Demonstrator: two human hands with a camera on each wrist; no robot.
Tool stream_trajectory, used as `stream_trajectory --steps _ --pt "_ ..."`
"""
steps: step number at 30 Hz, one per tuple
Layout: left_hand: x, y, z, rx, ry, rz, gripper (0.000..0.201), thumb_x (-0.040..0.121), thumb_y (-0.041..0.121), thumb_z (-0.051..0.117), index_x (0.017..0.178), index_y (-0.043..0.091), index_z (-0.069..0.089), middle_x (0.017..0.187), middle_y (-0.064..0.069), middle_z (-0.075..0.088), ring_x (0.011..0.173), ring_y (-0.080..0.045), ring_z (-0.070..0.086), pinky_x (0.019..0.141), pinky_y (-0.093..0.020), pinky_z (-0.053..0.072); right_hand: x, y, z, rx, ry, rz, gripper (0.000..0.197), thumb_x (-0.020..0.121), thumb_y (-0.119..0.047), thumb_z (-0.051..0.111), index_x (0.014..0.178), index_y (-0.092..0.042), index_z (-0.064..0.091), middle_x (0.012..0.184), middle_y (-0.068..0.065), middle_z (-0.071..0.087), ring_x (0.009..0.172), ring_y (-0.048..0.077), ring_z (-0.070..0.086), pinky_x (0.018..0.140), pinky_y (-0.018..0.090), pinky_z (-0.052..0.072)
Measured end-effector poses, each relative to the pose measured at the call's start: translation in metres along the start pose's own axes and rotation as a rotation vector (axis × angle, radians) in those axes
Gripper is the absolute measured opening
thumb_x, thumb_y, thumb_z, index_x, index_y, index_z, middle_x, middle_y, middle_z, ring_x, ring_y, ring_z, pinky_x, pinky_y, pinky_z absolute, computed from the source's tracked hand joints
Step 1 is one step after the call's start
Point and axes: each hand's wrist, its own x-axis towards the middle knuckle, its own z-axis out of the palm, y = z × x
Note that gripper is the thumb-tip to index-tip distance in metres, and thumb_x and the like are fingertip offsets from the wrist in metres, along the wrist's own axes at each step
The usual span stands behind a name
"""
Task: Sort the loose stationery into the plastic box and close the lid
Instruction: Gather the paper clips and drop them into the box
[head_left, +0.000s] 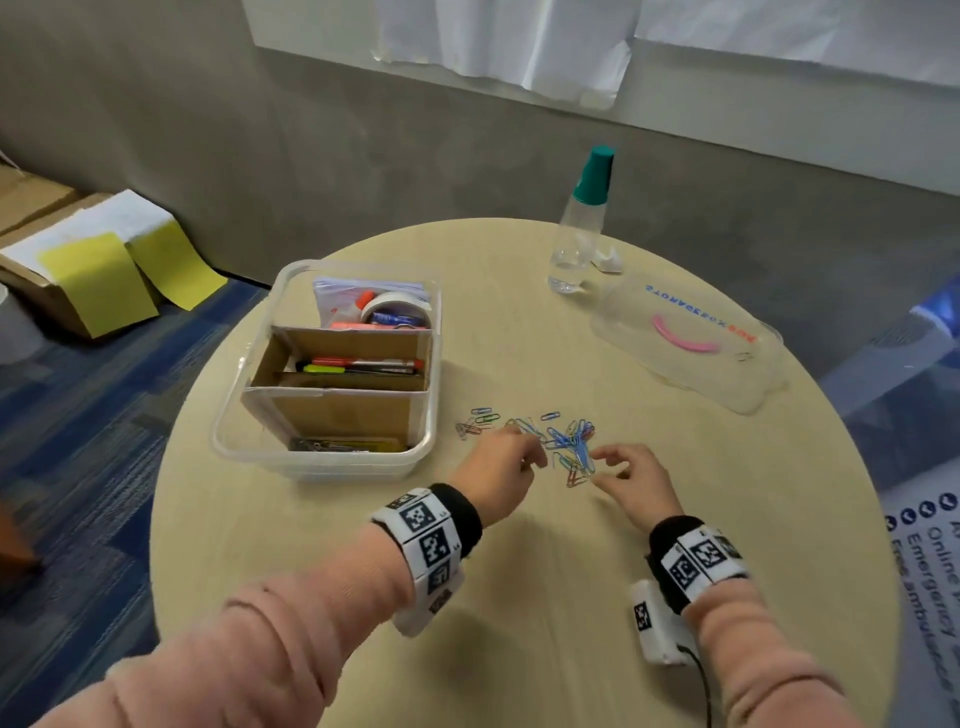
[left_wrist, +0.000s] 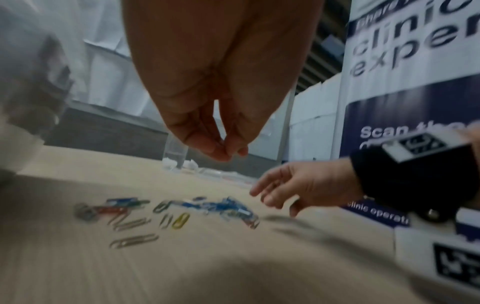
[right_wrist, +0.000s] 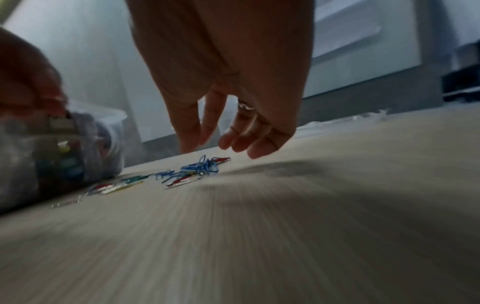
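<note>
Several coloured paper clips (head_left: 566, 444) (left_wrist: 207, 207) (right_wrist: 197, 170) lie loose on the round table, right of the open clear plastic box (head_left: 322, 470) (right_wrist: 103, 144). Cardboard dividers split the box, which holds pens, tape and clips. Its clear lid (head_left: 685, 343) with a pink handle lies flat at the back right. My left hand (head_left: 535, 457) (left_wrist: 226, 150) hovers at the pile's left edge, thumb and fingertips pinched together. No clip shows between them. My right hand (head_left: 602, 467) (right_wrist: 215, 144) hangs just right of the pile, fingers loosely spread and empty.
A clear bottle with a green cap (head_left: 576, 234) and a crumpled white scrap (head_left: 608, 260) stand at the table's far edge. Cardboard boxes with yellow sheets (head_left: 78, 270) sit on the floor to the left. A printed banner (head_left: 930, 545) lies to the right.
</note>
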Motion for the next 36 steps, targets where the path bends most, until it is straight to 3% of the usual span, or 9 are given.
stream_trajectory --steps 2,5,12,19,21,25,27,32,36 --pt "0.014 -0.005 0.013 0.019 -0.008 -0.073 0.032 0.088 0.001 0.043 0.108 0.012 0.065 0.111 -0.009 0.057 0.103 -0.023 0.054 0.080 -0.021 0.036 0.010 -0.003 0.003 -0.052 0.000 -0.007 0.026 0.076 -0.019 0.075 0.100 -0.011 0.067 0.097 0.003 0.049 0.088 0.016 0.051 0.072 0.015 0.033" --pt "0.038 -0.009 0.025 0.038 0.010 -0.157 0.032 0.089 0.000 0.043 0.111 0.011 0.063 0.117 -0.010 0.054 0.108 -0.025 0.053 0.087 -0.025 0.038 0.028 -0.012 0.013 -0.199 -0.017 0.079 0.032 0.077 -0.037 0.071 0.095 -0.012 0.063 0.103 0.006 0.057 0.101 0.023 0.056 0.085 0.028 0.042" --pt "0.088 0.000 0.041 0.106 -0.079 -0.161 0.028 0.090 0.008 0.052 0.117 0.010 0.060 0.121 -0.011 0.052 0.112 -0.026 0.051 0.093 -0.029 0.040 0.040 -0.017 0.022 -0.213 -0.068 0.154 0.012 0.082 -0.021 0.061 0.082 -0.011 0.068 0.099 0.013 0.068 0.093 0.032 0.063 0.076 0.031 0.048" --pt "0.103 0.004 0.051 0.251 -0.145 -0.225 0.021 0.087 0.013 0.057 0.107 0.009 0.064 0.116 -0.011 0.055 0.108 -0.027 0.055 0.090 -0.031 0.042 0.044 0.015 -0.010 0.150 -0.181 0.143 0.013 0.077 -0.017 0.074 0.071 -0.015 0.063 0.067 -0.003 0.061 0.065 0.011 0.054 0.067 0.019 0.037" --pt "0.101 0.005 0.053 0.285 -0.151 -0.236 0.020 0.088 0.015 0.054 0.105 0.009 0.064 0.114 -0.011 0.057 0.106 -0.027 0.055 0.088 -0.032 0.043 0.042 0.021 -0.021 0.281 -0.244 0.089 0.009 0.079 -0.009 0.070 0.075 -0.013 0.064 0.069 -0.002 0.062 0.064 0.009 0.054 0.067 0.020 0.042" --pt "0.091 0.007 0.056 0.393 -0.192 -0.268 0.023 0.089 0.014 0.047 0.103 0.004 0.063 0.112 -0.014 0.059 0.102 -0.030 0.058 0.086 -0.036 0.046 0.038 0.025 -0.042 0.421 -0.345 0.008 0.008 0.086 -0.006 0.063 0.090 -0.007 0.069 0.074 -0.008 0.065 0.062 -0.005 0.057 0.058 0.008 0.044" --pt "0.086 0.007 0.058 0.426 -0.204 -0.270 0.024 0.089 0.014 0.046 0.106 0.003 0.060 0.114 -0.015 0.057 0.105 -0.031 0.057 0.085 -0.035 0.045 0.037 0.024 -0.049 0.542 -0.379 0.027 0.011 0.088 -0.005 0.058 0.087 -0.011 0.067 0.079 -0.007 0.065 0.070 0.000 0.057 0.064 0.014 0.047" --pt "0.077 0.006 0.062 0.364 -0.189 -0.281 0.021 0.092 0.014 0.046 0.107 0.006 0.057 0.115 -0.012 0.058 0.104 -0.027 0.056 0.085 -0.033 0.044 0.031 0.012 -0.056 1.243 -0.545 0.246 0.017 0.088 -0.010 0.046 0.079 -0.008 0.060 0.086 0.008 0.072 0.090 0.020 0.068 0.076 0.032 0.052" --pt "0.070 0.007 0.063 0.194 -0.139 -0.322 0.028 0.090 0.014 0.050 0.118 0.011 0.057 0.115 -0.008 0.062 0.105 -0.023 0.057 0.087 -0.028 0.044 0.025 0.007 -0.048 1.433 -0.551 0.364 0.020 0.080 -0.016 0.045 0.070 -0.009 0.061 0.066 0.009 0.066 0.066 0.025 0.069 0.060 0.027 0.056"
